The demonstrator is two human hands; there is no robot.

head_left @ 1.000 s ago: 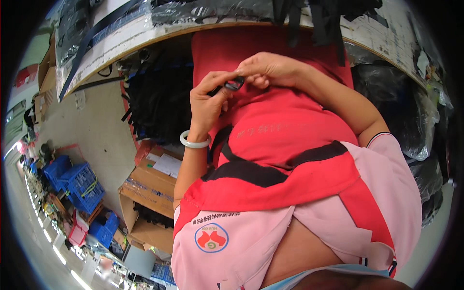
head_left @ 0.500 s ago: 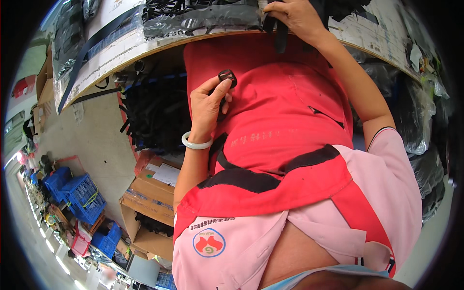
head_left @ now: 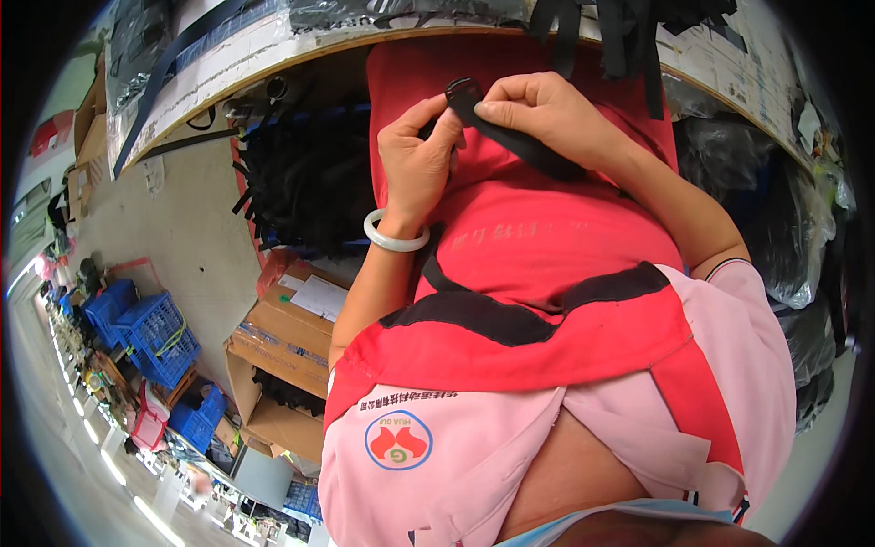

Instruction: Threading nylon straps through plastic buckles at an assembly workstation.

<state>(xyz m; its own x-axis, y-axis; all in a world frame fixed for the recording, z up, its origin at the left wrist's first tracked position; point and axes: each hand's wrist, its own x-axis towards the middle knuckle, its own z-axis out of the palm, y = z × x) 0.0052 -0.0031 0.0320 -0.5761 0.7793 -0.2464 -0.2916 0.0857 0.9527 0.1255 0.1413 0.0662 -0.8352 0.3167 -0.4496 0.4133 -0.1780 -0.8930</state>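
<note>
My left hand (head_left: pixel 417 150) pinches a small black plastic strap buckle (head_left: pixel 458 88) between thumb and fingers, in front of the red apron (head_left: pixel 538 219). Close on its right, my right hand (head_left: pixel 538 109) grips a black webbing strap (head_left: pixel 533 150) near its end. The strap's end lies against the buckle; whether it passes through a slot cannot be made out. From my fingers the rest of the strap hangs down to the right, across the apron.
Above my hands runs the edge of a worktable (head_left: pixel 301 41), with more black straps (head_left: pixel 629 46) hanging over it. Dark strapping fills the space below at left. An open cardboard box (head_left: pixel 283 328) and blue crates (head_left: pixel 159 342) stand farther left; plastic-wrapped bundles (head_left: pixel 766 210) are at right.
My right hand has come down from the tabletop to the buckle, bringing a black strap with it. My left hand, still pinching the buckle, has risen slightly and shifted right.
</note>
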